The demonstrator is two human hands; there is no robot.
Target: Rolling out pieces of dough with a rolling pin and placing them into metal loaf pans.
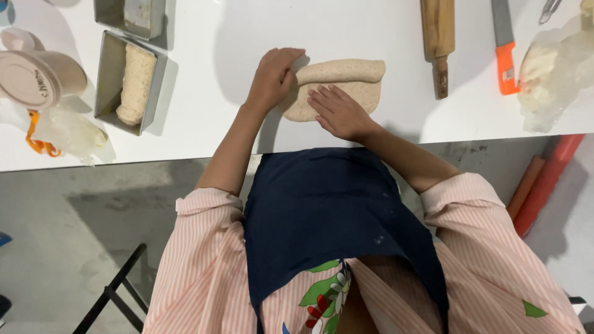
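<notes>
A flat piece of pale brown dough (pixel 352 83) lies on the white table (pixel 247 37), its far edge rolled over into a thick log. My left hand (pixel 272 77) curls over the left end of that roll, fingers bent on it. My right hand (pixel 337 111) lies flat, fingers spread, pressing the near flat part of the dough. Both arms reach from pink striped sleeves over a dark blue apron.
A metal loaf tin (pixel 108 86) with a shaped loaf stands at left, a second tin (pixel 127 15) behind it. A round beige tub (pixel 37 77) and a plastic bag (pixel 68 133) lie far left. A wooden rolling pin (pixel 438 43), an orange-handled scraper (pixel 506 55) and a bagged dough lump (pixel 554 74) lie at right.
</notes>
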